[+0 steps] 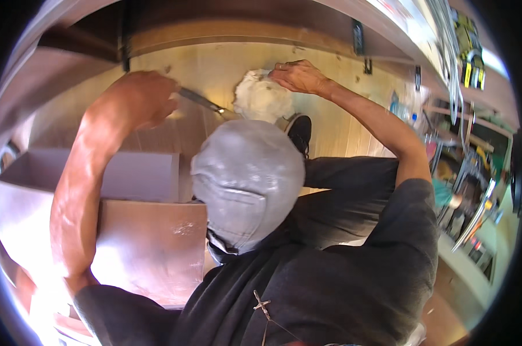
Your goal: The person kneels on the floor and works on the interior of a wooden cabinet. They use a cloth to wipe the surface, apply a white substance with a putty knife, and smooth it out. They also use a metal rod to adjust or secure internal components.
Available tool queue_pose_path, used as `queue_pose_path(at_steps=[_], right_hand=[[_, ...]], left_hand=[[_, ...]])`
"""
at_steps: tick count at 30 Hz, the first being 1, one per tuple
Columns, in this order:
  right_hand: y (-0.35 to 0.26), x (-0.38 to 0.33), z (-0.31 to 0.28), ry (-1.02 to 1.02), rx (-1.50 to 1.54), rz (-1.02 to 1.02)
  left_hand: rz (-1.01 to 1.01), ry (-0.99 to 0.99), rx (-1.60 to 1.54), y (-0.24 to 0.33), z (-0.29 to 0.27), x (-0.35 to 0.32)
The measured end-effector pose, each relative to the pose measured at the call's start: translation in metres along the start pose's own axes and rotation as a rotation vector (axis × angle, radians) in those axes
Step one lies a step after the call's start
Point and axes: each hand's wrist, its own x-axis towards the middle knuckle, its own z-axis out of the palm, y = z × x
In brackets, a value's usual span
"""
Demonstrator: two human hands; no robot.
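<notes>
My left hand (145,98), blurred by motion, is closed at the upper left. From its fingers a slim dark-handled tool (198,99) with a shiny end points right and down; its exact kind is unclear. Fingers bent, my right hand (298,76) grips the upper right edge of a bunched off-white cloth (264,97). The tool's end lies close to the cloth's left side. Both are over pale wooden boards (206,63). Below the cloth is a rounded grey cover (246,167) with a stitched flap, perhaps a knee pad.
An open box or drawer (151,242) stands beside my left arm. A wooden ledge (226,32) curves across the top. At the right hang cables (451,57); a plastic bottle (400,106) and a shelf of tools (468,190) are below. A dark shoe (299,134) is near the cloth.
</notes>
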Motion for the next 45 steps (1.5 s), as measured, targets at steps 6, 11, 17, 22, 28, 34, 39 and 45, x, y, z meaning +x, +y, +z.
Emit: queue_pose_path(at_steps=[6, 11, 17, 22, 28, 34, 39, 45], right_hand=[[-0.007, -0.098, 0.068, -0.071, 0.282, 0.557], [-0.059, -0.098, 0.113, 0.079, 0.267, 0.59], [-0.051, -0.096, 0.135, 0.018, 0.504, 0.801], [-0.012, -0.103, 0.131, 0.0, 0.602, 0.599], [0.042, -0.124, 0.022, -0.005, 0.838, 0.7], [0.034, -0.116, -0.086, 0.031, 1.062, 0.634], [0.006, -0.054, -0.06, 0.067, 1.287, 0.45], [-0.062, 0.057, 0.006, 0.191, 1.537, 0.282]], left_hand=[[0.033, 0.023, -0.035, 0.036, -0.038, -0.02], [-0.012, -0.069, -0.026, -0.008, -0.01, 0.0], [-0.045, -0.116, 0.0, -0.004, -0.008, 0.003], [-0.014, -0.052, 0.016, -0.012, -0.006, 0.002], [-0.008, -0.022, -0.072, -0.005, -0.022, -0.007], [-0.081, -0.053, -0.023, -0.006, -0.016, -0.004], [-0.1, -0.036, -0.028, -0.017, -0.014, -0.005], [-0.258, -0.065, -0.109, -0.045, -0.031, -0.012]])
